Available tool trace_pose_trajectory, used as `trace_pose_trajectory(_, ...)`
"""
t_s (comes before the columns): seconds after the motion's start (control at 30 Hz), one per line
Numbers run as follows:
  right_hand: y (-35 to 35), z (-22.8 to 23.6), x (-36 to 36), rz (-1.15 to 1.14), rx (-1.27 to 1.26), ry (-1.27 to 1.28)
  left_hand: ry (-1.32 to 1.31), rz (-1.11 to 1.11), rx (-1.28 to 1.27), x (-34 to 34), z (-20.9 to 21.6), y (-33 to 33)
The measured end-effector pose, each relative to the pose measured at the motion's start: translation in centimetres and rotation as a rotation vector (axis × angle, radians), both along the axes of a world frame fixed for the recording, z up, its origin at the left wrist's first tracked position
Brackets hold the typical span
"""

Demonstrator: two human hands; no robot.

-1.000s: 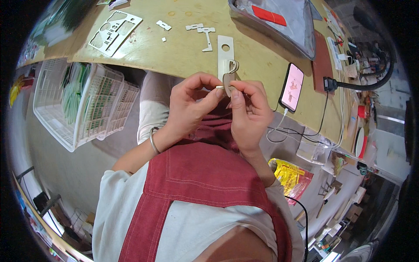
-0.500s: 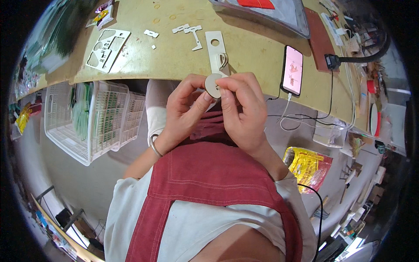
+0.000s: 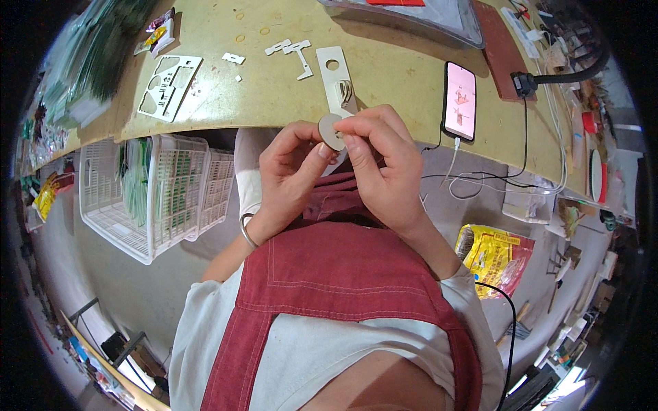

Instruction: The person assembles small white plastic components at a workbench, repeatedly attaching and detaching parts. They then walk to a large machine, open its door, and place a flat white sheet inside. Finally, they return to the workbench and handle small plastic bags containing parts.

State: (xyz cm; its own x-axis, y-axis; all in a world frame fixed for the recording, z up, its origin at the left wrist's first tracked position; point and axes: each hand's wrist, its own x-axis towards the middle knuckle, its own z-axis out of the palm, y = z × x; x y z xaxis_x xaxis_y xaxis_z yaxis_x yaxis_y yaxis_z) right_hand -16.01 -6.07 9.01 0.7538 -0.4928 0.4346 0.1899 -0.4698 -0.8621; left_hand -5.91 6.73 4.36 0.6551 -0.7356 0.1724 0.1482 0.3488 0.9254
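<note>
Just off the table's near edge, my left hand [image 3: 291,168] pinches a pale round disc [image 3: 330,131] by its left side. The thumb and fingers of my right hand [image 3: 384,157] are closed on the disc's right side, near small holes in it. Whether a smaller piece sits between those fingertips I cannot make out. Beyond my hands lies a flat pale strip [image 3: 332,65] with a round hole, its near end by my fingers. A small curved slotted part [image 3: 343,92] stands on that strip.
Left on the table [image 3: 267,96] lie a cut-out sheet [image 3: 170,88] and several small flat pieces [image 3: 298,49]. A lit phone [image 3: 460,103] with a white cable lies at right, below a grey tray [image 3: 411,24]. White plastic crates [image 3: 152,198] stand under the table; a yellow bag [image 3: 490,257] lies at right.
The disc is tilted more edge-on between my fingers. Both hands keep their hold at nearly the same spot. The whole view has shifted slightly.
</note>
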Motion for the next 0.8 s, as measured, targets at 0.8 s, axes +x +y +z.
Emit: trace_pose_trajectory(0.8, -0.7, -2.3, 0.3, -0.002, 0.481, 0.003, -0.094, -0.048, 0.321, 2.0, 4.4, -1.3)
